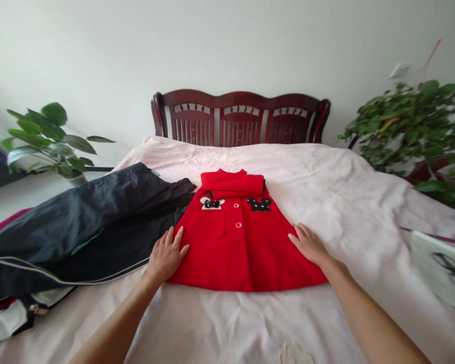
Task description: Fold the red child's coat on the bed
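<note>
A red coat (pixel 235 253) lies front side up on the bed, its hem toward me. Its sleeves are folded across the chest, below the collar. Two pale-rimmed buttons run down the middle, and a black-and-white mouse-shaped patch sits at the top of each pocket. My left hand (pixel 167 255) rests on the coat's left edge, fingers spread. On the opposite edge lies my right hand (pixel 307 243), its fingers stretched out and touching the cloth. Neither hand grips the fabric.
Dark clothes (pixel 79 222) with white piping are heaped at the left. A pale sheet (pixel 349 202) covers the bed. Glasses (pixel 453 273) lie on a white flat object at the right. A wooden backrest (pixel 240 119) and leafy plants (pixel 409 126) stand beyond.
</note>
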`<state>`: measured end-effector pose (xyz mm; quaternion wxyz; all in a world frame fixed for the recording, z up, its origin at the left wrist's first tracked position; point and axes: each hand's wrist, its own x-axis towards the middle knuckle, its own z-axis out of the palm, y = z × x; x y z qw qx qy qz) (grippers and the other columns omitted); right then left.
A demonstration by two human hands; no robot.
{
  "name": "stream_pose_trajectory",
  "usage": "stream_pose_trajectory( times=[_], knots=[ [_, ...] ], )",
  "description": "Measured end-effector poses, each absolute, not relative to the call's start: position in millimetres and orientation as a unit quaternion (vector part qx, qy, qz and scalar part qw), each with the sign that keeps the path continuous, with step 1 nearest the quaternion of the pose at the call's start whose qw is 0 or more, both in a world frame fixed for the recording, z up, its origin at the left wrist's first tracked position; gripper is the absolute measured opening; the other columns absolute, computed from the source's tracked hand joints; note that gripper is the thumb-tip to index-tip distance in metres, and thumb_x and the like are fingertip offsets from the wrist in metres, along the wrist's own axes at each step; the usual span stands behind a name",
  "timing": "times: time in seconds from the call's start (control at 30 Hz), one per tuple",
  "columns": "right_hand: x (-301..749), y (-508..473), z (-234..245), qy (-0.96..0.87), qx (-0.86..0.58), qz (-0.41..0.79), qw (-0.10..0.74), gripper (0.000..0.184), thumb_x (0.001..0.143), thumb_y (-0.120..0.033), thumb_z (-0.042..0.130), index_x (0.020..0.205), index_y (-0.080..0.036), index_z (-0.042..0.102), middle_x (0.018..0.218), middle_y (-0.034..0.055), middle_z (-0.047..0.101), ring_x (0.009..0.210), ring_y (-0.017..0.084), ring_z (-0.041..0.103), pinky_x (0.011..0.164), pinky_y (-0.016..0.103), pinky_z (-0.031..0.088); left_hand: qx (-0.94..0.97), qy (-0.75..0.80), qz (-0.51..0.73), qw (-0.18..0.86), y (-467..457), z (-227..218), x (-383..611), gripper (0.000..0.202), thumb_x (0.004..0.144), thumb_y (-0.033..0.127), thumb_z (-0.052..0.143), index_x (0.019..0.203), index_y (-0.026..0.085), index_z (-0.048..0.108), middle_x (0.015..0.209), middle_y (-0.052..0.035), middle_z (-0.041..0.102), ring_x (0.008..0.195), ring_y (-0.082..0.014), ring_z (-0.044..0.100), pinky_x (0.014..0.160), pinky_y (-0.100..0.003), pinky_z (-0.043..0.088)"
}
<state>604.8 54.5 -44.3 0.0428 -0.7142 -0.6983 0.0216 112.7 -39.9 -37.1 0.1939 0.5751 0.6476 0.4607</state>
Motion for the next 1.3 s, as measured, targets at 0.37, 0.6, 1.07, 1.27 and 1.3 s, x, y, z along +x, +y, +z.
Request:
stream_pose_trajectory(
  times=[0.37, 0.6, 1.07, 1.27, 1.3],
  knots=[
    [615, -14, -57, -0.704, -0.694, -0.055, 0.138, 0.057, 0.095, -0.043, 0.033, 0.133, -0.007, 0.055, 0.141, 0.0215, 0.055, 0.132, 0.031, 0.050, 0.111, 0.045, 0.039, 0.569, 0.676, 0.448, 0.137, -101, -42, 93, 0.047, 0.076, 0.030, 0.073, 0.122, 0.027, 0.067, 0.142, -0.0133, 0.057, 0.142, -0.0369, 0.039, 0.120, -0.054, 0.018],
    [606, -33, -47, -0.653, -0.726, -0.010, 0.214, 0.054, 0.094, -0.042, 0.036, 0.131, -0.009, 0.059, 0.129, 0.0183, 0.065, 0.117, 0.030, 0.062, 0.100, 0.043, 0.048, 0.688, 0.683, 0.243, -0.039, -109, -15, 122, 0.040, 0.094, 0.024, 0.049, 0.131, 0.023, 0.063, 0.150, -0.0106, 0.050, 0.147, -0.0328, 0.032, 0.119, -0.056, 0.027],
    [447, -38, 9, -0.772, -0.522, 0.082, 0.353, 0.025, 0.092, -0.024, 0.054, 0.109, -0.022, 0.073, 0.104, 0.0071, 0.071, 0.100, 0.021, 0.064, 0.093, 0.035, 0.051, 0.836, 0.518, 0.181, -0.016, -109, -30, 203, 0.050, 0.095, 0.034, 0.057, 0.144, 0.037, 0.048, 0.153, -0.0077, 0.047, 0.142, -0.0287, 0.041, 0.115, -0.051, 0.036],
    [388, -26, 10, -0.838, -0.494, 0.039, 0.229, 0.022, 0.088, -0.021, 0.067, 0.109, -0.025, 0.074, 0.097, 0.0042, 0.070, 0.095, 0.020, 0.062, 0.084, 0.030, 0.049, 0.847, 0.491, 0.203, -0.007, -110, -30, 195, 0.047, 0.095, 0.030, 0.057, 0.141, 0.035, 0.052, 0.146, -0.0086, 0.053, 0.137, -0.0290, 0.044, 0.110, -0.051, 0.040],
    [387, -25, 9, -0.847, -0.491, 0.020, 0.201, 0.022, 0.088, -0.021, 0.067, 0.108, -0.025, 0.074, 0.096, 0.0040, 0.070, 0.094, 0.020, 0.062, 0.082, 0.030, 0.048, 0.847, 0.490, 0.206, -0.002, -110, -30, 195, 0.047, 0.094, 0.030, 0.057, 0.141, 0.035, 0.053, 0.144, -0.0084, 0.055, 0.136, -0.0289, 0.045, 0.110, -0.051, 0.041]
  ],
)
